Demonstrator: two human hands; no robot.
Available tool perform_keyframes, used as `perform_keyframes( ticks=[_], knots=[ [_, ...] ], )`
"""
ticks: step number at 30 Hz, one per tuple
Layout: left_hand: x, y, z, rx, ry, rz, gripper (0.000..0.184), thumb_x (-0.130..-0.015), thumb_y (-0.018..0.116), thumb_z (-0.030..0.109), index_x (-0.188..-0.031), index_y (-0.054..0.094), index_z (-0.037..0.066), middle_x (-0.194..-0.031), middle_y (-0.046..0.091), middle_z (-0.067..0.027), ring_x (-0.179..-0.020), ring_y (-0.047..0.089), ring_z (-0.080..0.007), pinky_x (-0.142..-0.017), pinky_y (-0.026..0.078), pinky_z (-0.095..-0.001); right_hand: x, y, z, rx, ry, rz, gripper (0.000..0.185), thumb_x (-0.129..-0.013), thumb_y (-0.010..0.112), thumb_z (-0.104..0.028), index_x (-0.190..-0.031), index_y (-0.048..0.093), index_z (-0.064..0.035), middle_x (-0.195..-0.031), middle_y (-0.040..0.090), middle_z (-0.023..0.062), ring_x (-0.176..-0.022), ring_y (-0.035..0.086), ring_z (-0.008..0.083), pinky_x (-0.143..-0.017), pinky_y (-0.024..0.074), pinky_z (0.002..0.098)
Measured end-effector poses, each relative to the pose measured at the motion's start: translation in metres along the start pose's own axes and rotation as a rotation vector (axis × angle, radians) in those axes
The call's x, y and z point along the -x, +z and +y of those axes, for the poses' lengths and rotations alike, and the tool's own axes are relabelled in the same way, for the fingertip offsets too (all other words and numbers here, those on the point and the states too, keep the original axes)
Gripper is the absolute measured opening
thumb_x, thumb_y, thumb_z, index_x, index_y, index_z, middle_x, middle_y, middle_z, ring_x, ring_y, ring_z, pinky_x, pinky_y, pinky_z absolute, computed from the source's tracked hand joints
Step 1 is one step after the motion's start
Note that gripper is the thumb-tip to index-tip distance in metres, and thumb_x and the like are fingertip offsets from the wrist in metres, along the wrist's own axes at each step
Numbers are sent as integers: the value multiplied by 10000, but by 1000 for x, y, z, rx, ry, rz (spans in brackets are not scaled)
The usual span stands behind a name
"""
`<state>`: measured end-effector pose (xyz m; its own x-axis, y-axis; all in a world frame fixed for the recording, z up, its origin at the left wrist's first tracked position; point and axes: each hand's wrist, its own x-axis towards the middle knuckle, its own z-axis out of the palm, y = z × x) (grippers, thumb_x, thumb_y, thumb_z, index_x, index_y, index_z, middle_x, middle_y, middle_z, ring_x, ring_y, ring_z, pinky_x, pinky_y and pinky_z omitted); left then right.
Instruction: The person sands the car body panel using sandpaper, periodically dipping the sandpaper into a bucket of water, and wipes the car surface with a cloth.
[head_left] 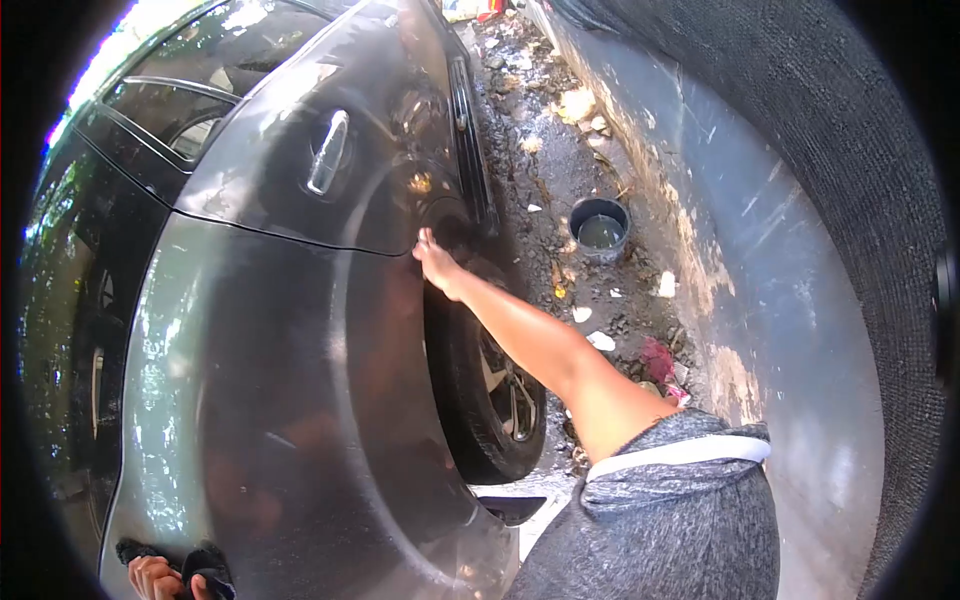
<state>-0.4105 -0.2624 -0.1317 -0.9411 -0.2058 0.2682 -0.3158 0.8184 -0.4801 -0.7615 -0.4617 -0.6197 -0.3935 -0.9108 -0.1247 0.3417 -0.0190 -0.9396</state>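
At the wheel arch of a dark, shiny car (270, 370), my right hand (437, 268) is stretched out against the body edge, just above and behind the wheel (510, 400). Its fingers are pressed together; whatever they hold is too dark and small to make out. My left hand (165, 578) is at the bottom left, partly cut off by the frame. Its fingers are curled round a black fuzzy cloth (208, 568) against the car's lower left panel. A chrome door handle (328, 152) lies beyond my right hand.
A black bucket (600, 228) with cloudy liquid stands on the wet, littered ground (530, 180) right of the car. A worn grey-blue wall (740, 200) runs along the right, with dark mesh (840, 110) over it. A crumpled red thing (657, 358) lies near the wall.
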Motion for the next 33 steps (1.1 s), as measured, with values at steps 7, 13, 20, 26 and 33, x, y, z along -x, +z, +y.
perform_keyframes(
  ticks=[7, 13, 20, 26, 33],
  knots=[
    [5, 3, 2, -25, -78, 1, 287, -828, 789, 223, -670, 615, 60, -691, 622, -87, -669, 599, -238, -654, 515, -382, -22, -12, 9, 193, -111, -19, 628, -1023, 243, -266, -1556, 38, -5, -1630, 0, 216, -1515, 14, 336, -1224, 112, 429],
    [5, 5, 0, 13, -83, -5, 316, -835, 783, 224, -662, 580, 54, -706, 618, -91, -676, 598, -239, -623, 516, -377, 16, 6, 29, 15, -153, -85, 673, -977, 288, -240, -1562, 39, -21, -1646, -62, 155, -1519, -87, 266, -1225, 18, 393],
    [30, -2, -16, -38, -61, -31, 287, -830, 794, 242, -738, 613, 39, -759, 647, -105, -711, 621, -246, -680, 537, -399, 16, 10, 19, -177, -111, -19, 659, -969, 353, -189, -1560, 121, -11, -1652, -13, 123, -1525, 6, 196, -1217, 48, 348],
    [51, -2, -20, -153, -198, -157, 302, -859, 640, 190, -748, 383, 78, -816, 437, -113, -871, 490, -315, -950, 375, -540, 29, 4, 16, -169, -201, -146, 725, -931, 392, -184, -1539, 64, 36, -1638, -85, 131, -1512, -85, 186, -1213, -42, 336],
    [47, 2, -22, -144, -153, -128, 341, -796, 695, 207, -715, 388, 83, -774, 459, -115, -843, 520, -333, -905, 388, -526, 69, 30, 46, -411, -75, -229, 716, -952, 370, -187, -1549, 26, 8, -1501, 187, 146, -1309, 216, 217, -1084, 174, 334]
  ],
)
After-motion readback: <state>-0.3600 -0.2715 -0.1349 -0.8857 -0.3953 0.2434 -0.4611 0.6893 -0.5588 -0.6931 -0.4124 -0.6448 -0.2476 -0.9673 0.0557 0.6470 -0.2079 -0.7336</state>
